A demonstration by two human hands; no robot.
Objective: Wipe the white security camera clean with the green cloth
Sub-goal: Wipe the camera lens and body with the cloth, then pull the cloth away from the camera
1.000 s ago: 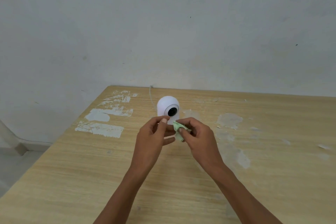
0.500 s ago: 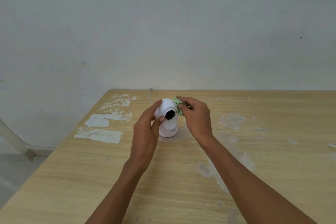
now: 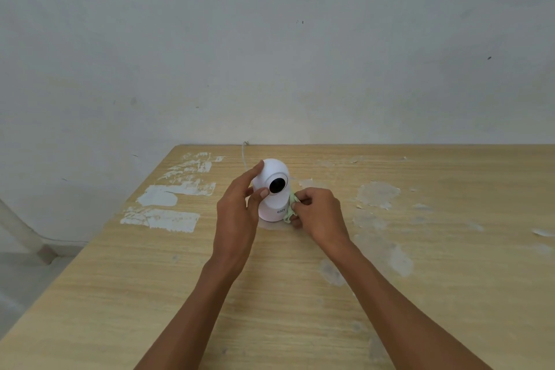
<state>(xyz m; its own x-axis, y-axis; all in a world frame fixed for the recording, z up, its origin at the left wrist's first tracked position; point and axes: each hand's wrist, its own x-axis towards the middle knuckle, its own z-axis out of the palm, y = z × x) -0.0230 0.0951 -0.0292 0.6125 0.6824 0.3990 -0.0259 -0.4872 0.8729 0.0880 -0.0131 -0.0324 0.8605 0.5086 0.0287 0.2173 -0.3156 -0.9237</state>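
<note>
Standing upright near the far edge of the wooden table (image 3: 180, 294), the white security camera (image 3: 272, 189) has its dark lens facing the viewer. Left hand (image 3: 237, 213) grips its head from the left: index finger on top, thumb beside the lens. Right hand (image 3: 318, 216) pinches the bunched green cloth (image 3: 289, 209) against the base's right side, low down. A thin white cable (image 3: 244, 155) runs behind to the wall.
</note>
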